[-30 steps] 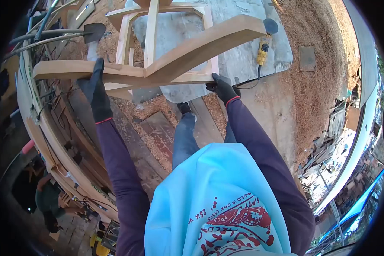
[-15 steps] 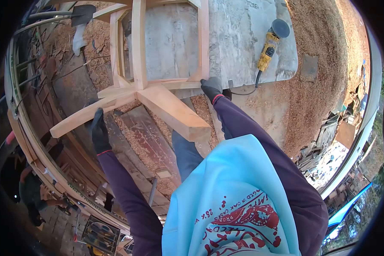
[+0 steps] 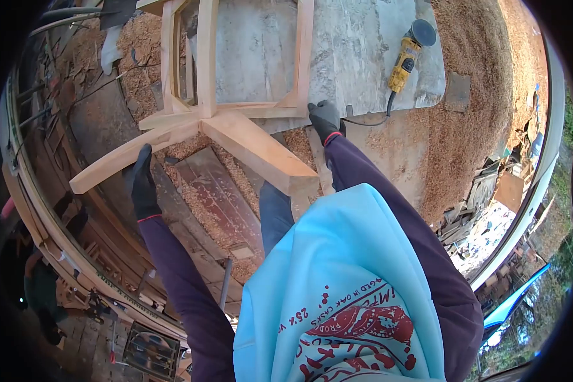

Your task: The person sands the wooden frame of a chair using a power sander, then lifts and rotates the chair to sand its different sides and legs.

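A pale wooden chair frame (image 3: 207, 63) lies on the worn grey board, with two angled legs pointing toward me. My left hand (image 3: 144, 188), in a dark glove, is at the curved left leg (image 3: 111, 158). Its thumb lies over the leg's face, and the other fingers pass behind the wood. Beside the frame's lower right corner is my gloved right hand (image 3: 326, 118), its fingers slightly apart and nothing visible in them. The thick right leg (image 3: 261, 153) juts out between my arms.
A yellow angle grinder (image 3: 403, 67) with a round disc and dark cord rests on the grey board (image 3: 363, 57). Wood shavings (image 3: 471, 146) cover the ground at right. Planks (image 3: 219, 191) lie beneath the legs. Another person (image 3: 44, 293) is at lower left.
My right hand has shifted slightly right, off the frame's corner. The frame and my left hand sit a little higher in view, as the camera has moved slightly.
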A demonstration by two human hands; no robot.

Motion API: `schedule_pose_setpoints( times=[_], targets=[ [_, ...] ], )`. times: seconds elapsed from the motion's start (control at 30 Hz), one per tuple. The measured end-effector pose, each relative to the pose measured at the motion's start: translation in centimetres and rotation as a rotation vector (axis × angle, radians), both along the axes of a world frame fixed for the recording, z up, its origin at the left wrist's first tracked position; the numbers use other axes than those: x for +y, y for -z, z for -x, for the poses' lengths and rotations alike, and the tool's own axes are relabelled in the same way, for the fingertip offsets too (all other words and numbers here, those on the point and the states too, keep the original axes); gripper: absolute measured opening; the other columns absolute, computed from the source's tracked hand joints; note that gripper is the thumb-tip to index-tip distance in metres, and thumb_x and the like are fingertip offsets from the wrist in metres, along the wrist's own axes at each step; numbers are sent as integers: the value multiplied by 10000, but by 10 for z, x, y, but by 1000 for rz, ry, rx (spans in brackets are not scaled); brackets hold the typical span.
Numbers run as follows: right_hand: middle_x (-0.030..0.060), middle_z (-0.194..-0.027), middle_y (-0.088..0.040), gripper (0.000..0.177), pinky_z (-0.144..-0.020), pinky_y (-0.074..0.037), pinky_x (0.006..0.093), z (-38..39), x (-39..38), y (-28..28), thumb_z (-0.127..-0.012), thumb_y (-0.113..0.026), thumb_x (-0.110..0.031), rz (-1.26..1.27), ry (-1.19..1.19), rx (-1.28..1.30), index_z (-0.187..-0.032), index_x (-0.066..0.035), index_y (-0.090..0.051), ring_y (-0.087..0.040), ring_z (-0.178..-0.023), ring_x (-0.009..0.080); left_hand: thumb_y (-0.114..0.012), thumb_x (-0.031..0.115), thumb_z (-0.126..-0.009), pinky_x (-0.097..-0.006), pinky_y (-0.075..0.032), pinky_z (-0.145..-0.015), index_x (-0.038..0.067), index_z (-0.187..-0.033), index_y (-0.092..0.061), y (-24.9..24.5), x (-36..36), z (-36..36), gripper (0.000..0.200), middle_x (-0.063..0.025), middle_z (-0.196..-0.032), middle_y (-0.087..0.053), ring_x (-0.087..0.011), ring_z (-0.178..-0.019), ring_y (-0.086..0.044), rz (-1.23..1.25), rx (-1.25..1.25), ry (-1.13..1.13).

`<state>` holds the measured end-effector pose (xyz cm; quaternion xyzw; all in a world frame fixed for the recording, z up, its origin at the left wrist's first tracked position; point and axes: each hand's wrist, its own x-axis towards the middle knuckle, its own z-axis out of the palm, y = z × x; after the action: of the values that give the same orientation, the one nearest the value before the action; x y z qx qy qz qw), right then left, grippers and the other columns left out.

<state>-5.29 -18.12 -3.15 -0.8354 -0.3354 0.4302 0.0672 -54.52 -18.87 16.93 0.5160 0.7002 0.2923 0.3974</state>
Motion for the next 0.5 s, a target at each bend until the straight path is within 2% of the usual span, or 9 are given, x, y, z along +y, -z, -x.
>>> schedule_pose_setpoints(
  times=[0.07,0.17,0.2,0.27,0.3,0.4,0.43,0.47,0.5],
  targets=[
    [282,-1041,-720,460,-892,-533,437,-44,-19,-6,-843,-722,-315,-231,238,-59,-1101,66,-709,-699,-1017,397,-706,98,-975,-333,-492,-1079,-18,-1446,-504,-13,14,-22,525,-125,-1379,-566,-217,-1275,-572,132,-360,-370],
    [195,-955,-725,415,-814,-536,361,-132,-37,-34,-828,-741,-192,-370,458,-229,-1118,97,-669,-694,-862,262,-692,159,-999,-333,-493,-1069,7,-1467,-478,-10,3,-41,537,-130,-1368,-570,-221,-1277,-572,-2,-408,-481],
    [213,-988,-737,481,-810,-542,369,-169,-35,-38,-810,-769,-218,-318,540,-216,-1150,105,-659,-707,-851,259,-683,177,-1008,-335,-493,-1062,17,-1463,-474,-7,-11,-53,526,-128,-1358,-572,-216,-1268,-575,-67,-464,-563],
    [249,-1099,-726,643,-891,-533,380,-206,-16,-82,-761,-835,-254,-555,640,11,-1241,120,-627,-707,-989,301,-669,202,-1021,-333,-508,-1018,41,-1435,-478,25,-76,-72,484,-111,-1318,-590,-195,-1218,-597,-83,-435,-574],
    [249,-1099,-726,643,-891,-533,380,-227,-6,-79,-761,-835,-254,-562,630,3,-1241,120,-627,-707,-989,301,-664,208,-1025,-328,-523,-982,55,-1412,-486,42,-114,-78,453,-96,-1288,-607,-179,-1176,-615,-43,-334,-511],
    [238,-1273,-661,753,-1030,-448,367,-294,26,4,-746,-888,-260,-483,301,-270,-1294,163,-591,-596,-1215,306,-678,214,-1014,-247,-524,-793,99,-1247,-598,38,-196,-172,272,-23,-1079,-687,-126,-935,-669,282,-537,-915],
    [195,-1253,-679,754,-979,-458,383,-317,34,46,-756,-891,-327,-624,200,-205,-1319,92,-615,-614,-1162,266,-691,223,-1003,-227,-510,-774,91,-1196,-632,36,-229,-205,241,-22,-1025,-690,-114,-895,-670,279,-581,-918],
    [103,-1215,-697,656,-902,-444,390,-315,50,28,-819,-835,-423,-314,375,254,-1323,-41,-663,-631,-1054,194,-691,217,-999,-234,-517,-787,81,-1205,-626,22,-246,-247,255,-33,-1022,-686,-112,-899,-672,281,-496,-1012],
    [7,-1081,-710,517,-762,-444,380,-321,62,37,-883,-761,-490,-165,306,577,-1286,-173,-698,-630,-908,122,-692,209,-992,-256,-526,-805,67,-1247,-607,9,-261,-279,304,-43,-1046,-685,-119,-916,-676,314,-436,-1100]
  ],
)
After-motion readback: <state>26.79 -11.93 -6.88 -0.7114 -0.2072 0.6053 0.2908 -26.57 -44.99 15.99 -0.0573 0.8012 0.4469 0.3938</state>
